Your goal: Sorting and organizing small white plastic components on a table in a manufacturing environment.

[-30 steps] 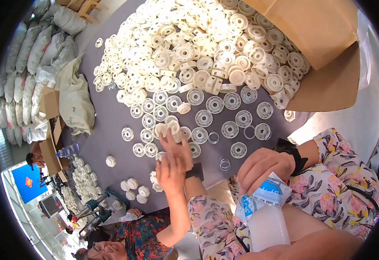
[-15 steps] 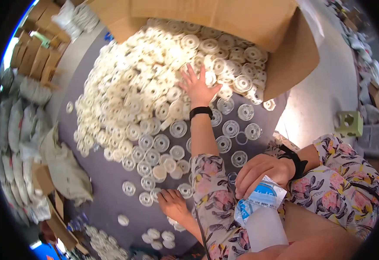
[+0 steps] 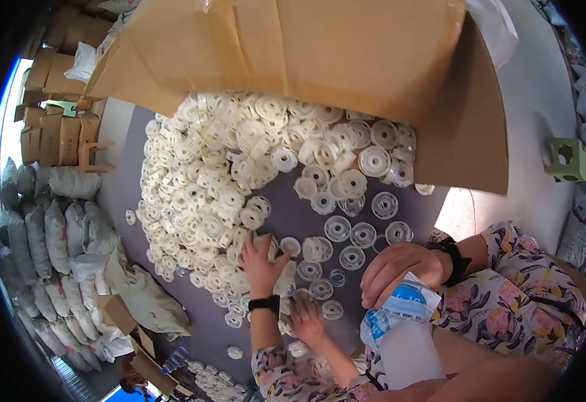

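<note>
lying open in the head view, the left hand has its fingers spread over the near edge of a heap of off-white plastic parts on the table, a span that would suit covering several at once. the right hand is curled beside a white-and-blue packet; whether it grips anything, i cannot tell. round discs lie loosely scattered, perhaps so each can be picked singly. a cardboard box overhangs the heap's far side, apparently penning parts in. a co-worker's hand is near the left one.
</note>
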### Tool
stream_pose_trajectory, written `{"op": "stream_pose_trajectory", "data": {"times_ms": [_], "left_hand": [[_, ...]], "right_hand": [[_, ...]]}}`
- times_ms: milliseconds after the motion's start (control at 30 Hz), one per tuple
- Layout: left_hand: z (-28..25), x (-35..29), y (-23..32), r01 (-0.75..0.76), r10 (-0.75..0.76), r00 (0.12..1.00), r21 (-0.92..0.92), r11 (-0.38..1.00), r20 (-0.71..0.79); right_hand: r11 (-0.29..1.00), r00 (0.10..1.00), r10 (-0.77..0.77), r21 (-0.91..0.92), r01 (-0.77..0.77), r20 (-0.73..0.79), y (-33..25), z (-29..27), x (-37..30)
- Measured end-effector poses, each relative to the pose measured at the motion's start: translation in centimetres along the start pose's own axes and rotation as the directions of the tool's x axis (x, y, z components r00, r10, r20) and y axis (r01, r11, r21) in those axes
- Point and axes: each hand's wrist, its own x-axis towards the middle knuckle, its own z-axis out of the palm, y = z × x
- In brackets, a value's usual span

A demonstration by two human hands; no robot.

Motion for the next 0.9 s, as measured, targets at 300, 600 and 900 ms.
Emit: {"op": "stream_pose_trajectory", "data": {"times_ms": [300, 600, 900], "left_hand": [[-4.5, 25.6, -8.4, 0.108, -0.067, 0.936, 0.101, 0.989, -0.346], [-2.9, 25.5, -10.9, 0.09, -0.09, 0.995, 0.01, 0.996, 0.029], [-3.0, 22.6, -11.9, 0.195, -0.199, 0.976, 0.056, 0.979, 0.084]], "right_hand": [[0.995, 0.998, 0.055, -0.084, -0.056, -0.018, 5.3, -2.5, 5.6], [0.984, 0.982, 0.18, 0.002, -0.181, 0.058, 9.2, 0.8, 7.7], [0.994, 0.993, 0.112, 0.002, -0.112, 0.036, 6.7, -0.4, 5.8]]}}
